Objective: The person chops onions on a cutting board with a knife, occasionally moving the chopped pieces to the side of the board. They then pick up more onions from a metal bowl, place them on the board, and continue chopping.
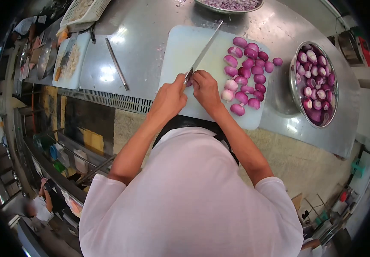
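Note:
My left hand [170, 97] is closed around the handle end of a kitchen knife [205, 50], whose long blade points away over the white cutting board [178, 45]. Close beside it, my right hand [206, 89] has its fingers curled in a pinch at the base of the blade. A bit of purple onion [189, 83] shows between the two hands, mostly hidden by the fingers. To the right of my right hand, several peeled red onions [248, 63] lie in loose rows on the board.
A steel bowl of red onions [316, 85] stands at the right. Chopped onion fills another bowl [232, 9] at the back. Further left lie a metal rod [117, 64], a second board [79, 60] with pale chopped pieces and a knife, and a white basket [99, 9]. Another person [41, 205] is at lower left.

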